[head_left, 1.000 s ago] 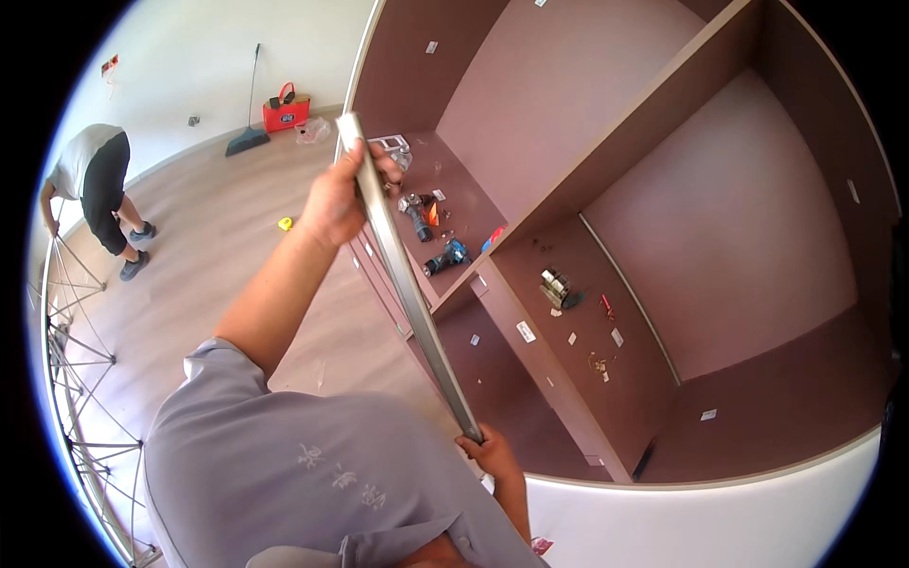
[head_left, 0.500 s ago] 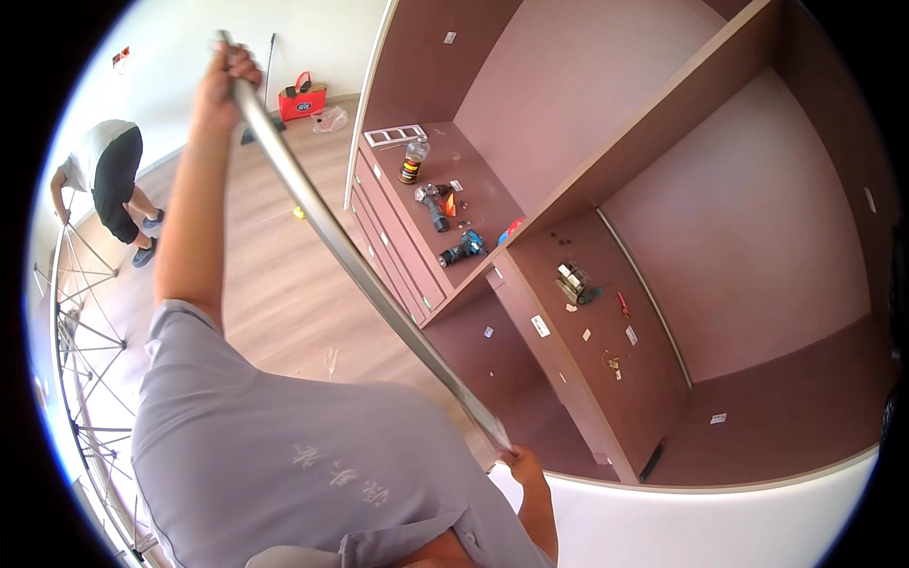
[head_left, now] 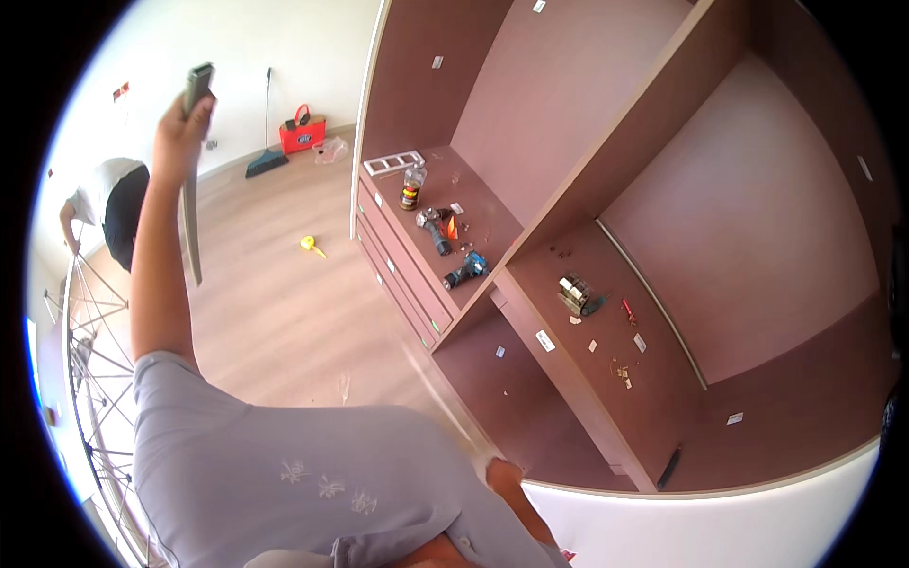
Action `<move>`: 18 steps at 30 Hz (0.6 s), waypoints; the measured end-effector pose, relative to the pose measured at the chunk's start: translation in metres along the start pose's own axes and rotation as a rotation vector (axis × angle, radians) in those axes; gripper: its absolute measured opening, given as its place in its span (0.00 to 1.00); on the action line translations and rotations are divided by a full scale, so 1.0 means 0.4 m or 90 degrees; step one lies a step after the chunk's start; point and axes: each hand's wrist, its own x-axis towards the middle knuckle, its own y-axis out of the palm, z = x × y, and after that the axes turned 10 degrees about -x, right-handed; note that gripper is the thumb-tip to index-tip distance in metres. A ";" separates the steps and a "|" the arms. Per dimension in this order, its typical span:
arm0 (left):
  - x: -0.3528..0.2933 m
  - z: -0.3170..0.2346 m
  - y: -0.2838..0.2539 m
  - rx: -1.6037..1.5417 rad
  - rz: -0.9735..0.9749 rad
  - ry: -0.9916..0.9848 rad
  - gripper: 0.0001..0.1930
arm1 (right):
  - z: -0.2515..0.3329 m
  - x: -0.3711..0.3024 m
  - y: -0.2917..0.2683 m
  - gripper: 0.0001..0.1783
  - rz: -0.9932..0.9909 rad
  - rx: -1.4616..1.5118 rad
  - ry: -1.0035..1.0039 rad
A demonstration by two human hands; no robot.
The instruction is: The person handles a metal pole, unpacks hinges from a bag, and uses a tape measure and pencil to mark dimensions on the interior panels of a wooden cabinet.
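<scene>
Moved since earlier: long grey rail (head_left: 192, 204) swung up and away from the cabinet, top end now high over the floor instead of leaning by the drawers; left arm stretched much further out.

Rail now: held up near its top end, hanging down past the forearm, lower stretch blurred, clear of the wardrobe carcass (head_left: 587, 218) and well apart from it.

Left hand (head_left: 178, 128): fingers wrapped tight round the upper end of the rail, gripping it.

Right hand (head_left: 505, 473): only a bit peeking out past the grey shirt at the bottom, can't tell if open or closed, can't tell if touching the rail either.

Nearby on the shelf: cordless drill (head_left: 466, 270), second power tool (head_left: 436, 230), jar (head_left: 410, 187), white frame piece (head_left: 393, 163), small hardware scattered around.

On the floor: yellow bit (head_left: 311, 245), broom (head_left: 267, 161), red bag (head_left: 302, 133) by the wall.

Other person (head_left: 109, 204): bent over at the left, just past the rail's swing side.

Wire rack (head_left: 90, 379): right beside the left arm.

Risk 1: one-handed hold near the end of a long piece, so probably lots of leverage, could twist out of the grip and drop on the laminate.

Risk 2: free end whipping round, could clip the bent-over person or snag the rack.

Risk 3: swinging back, could knock tools off the shelf or dent the cabinet edge.
</scene>
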 end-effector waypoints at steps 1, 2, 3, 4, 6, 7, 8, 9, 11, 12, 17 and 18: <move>-0.033 -0.019 -0.017 0.002 0.022 -0.017 0.16 | 0.054 0.018 -0.116 0.14 -0.068 -0.059 -0.092; -0.035 -0.022 -0.009 -0.066 0.070 -0.003 0.16 | 0.108 0.041 -0.187 0.13 -0.120 -0.083 -0.165; -0.045 -0.055 0.024 -0.096 0.076 -0.010 0.17 | 0.164 0.065 -0.250 0.12 -0.171 -0.106 -0.236; -0.046 -0.083 0.055 -0.173 0.105 -0.007 0.17 | 0.224 0.088 -0.307 0.15 -0.192 -0.107 -0.290; -0.061 -0.141 0.087 -0.295 0.125 0.002 0.19 | 0.318 0.076 -0.446 0.26 -0.288 -0.070 -0.412; -0.069 -0.158 0.095 -0.393 0.128 0.010 0.20 | 0.341 0.021 -0.513 0.34 -0.363 -0.030 -0.470; -0.079 -0.188 0.111 -0.487 0.111 -0.016 0.19 | 0.348 0.012 -0.543 0.38 -0.407 0.037 -0.469; -0.087 -0.216 0.119 -0.580 0.097 -0.037 0.18 | 0.356 0.013 -0.570 0.41 -0.454 0.105 -0.470; -0.103 -0.243 0.110 -0.709 0.069 -0.038 0.16 | 0.364 0.035 -0.596 0.47 -0.533 0.237 -0.470; -0.112 -0.254 0.108 -0.755 0.050 -0.044 0.16 | 0.345 0.044 -0.592 0.50 -0.564 0.302 -0.461; -0.181 -0.190 0.129 -0.978 -0.034 -0.148 0.17 | 0.258 -0.083 -0.688 0.51 -0.635 0.306 -0.416; -0.194 -0.166 0.140 -1.018 -0.027 -0.167 0.17 | 0.252 -0.103 -0.691 0.47 -0.694 0.278 -0.410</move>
